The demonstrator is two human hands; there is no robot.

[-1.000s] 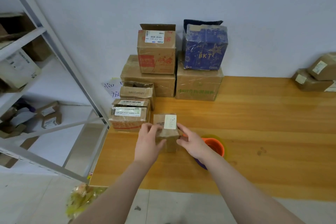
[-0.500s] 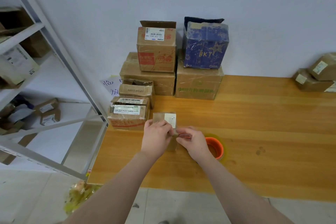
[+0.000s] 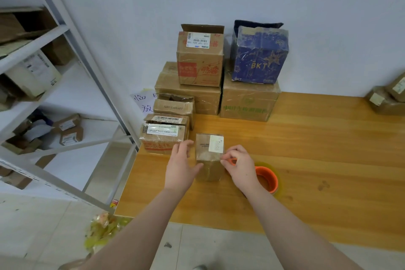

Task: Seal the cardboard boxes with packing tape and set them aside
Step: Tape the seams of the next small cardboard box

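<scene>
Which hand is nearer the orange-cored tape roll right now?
Right. The right hand sits just left of the tape roll, pinching an edge of the small cardboard box; the left hand rests on its far side.

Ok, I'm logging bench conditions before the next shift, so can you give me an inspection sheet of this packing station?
Surface: wooden table, a few dark spots.
Job's things: small box upright between the hands; tape roll lying flat to its right.
Clutter: stacked boxes at back left, blue box on top; parcels far right.
Grippers: left hand rests against the small box's left side; right hand pinches at its right edge.
Cables: nothing seen.
Surroundings: metal shelving at left; crumpled scraps on the floor.
</scene>
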